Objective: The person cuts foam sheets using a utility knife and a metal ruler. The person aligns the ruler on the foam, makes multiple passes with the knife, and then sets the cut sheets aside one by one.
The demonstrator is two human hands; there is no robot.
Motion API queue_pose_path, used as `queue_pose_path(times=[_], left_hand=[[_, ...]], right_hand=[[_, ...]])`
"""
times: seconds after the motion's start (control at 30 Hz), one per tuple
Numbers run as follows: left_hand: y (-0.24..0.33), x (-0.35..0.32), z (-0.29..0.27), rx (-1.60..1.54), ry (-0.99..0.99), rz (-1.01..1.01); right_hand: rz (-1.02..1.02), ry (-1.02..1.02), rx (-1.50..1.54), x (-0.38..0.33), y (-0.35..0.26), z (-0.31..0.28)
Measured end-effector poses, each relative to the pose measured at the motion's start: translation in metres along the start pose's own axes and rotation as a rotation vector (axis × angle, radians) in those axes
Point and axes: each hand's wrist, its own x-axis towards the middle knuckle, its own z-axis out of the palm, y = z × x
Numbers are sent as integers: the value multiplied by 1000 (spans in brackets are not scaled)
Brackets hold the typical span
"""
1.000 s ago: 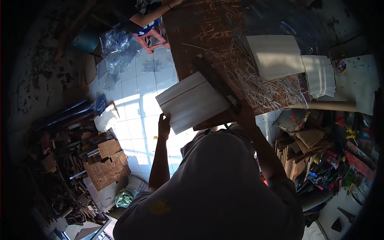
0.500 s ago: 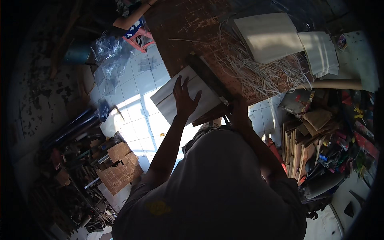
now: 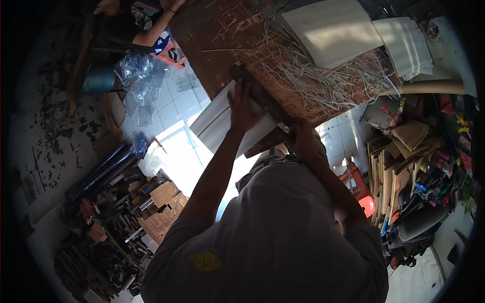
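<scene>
The left hand (image 3: 243,108) lies with fingers spread flat on a white sheet stack (image 3: 222,123) at the near edge of the brown bench (image 3: 222,35). The right hand (image 3: 303,139) grips the dark cutter bar (image 3: 260,96), apparently mid-trim; pressing down seems next. The stack's long axis runs near-left to far-right.

Our left hand (image 3: 244,107) rests on the sheets (image 3: 222,123) at the table (image 3: 212,30) edge, strips (image 3: 323,81) lying right, beneath stacked boards (image 3: 331,30).
</scene>
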Motion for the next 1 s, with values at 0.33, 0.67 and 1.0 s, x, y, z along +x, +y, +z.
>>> queue_pose_path(times=[0.33,0.67,1.0], left_hand=[[-1,0,1,4,-4,-16],[15,4,-12,-7,-66,-46],[14,3,-12,34,-111,-84]], right_hand=[[49,-31,6,1,1,0],[28,3,-17,-2,4,2],[144,-96,27,1,0,-9]])
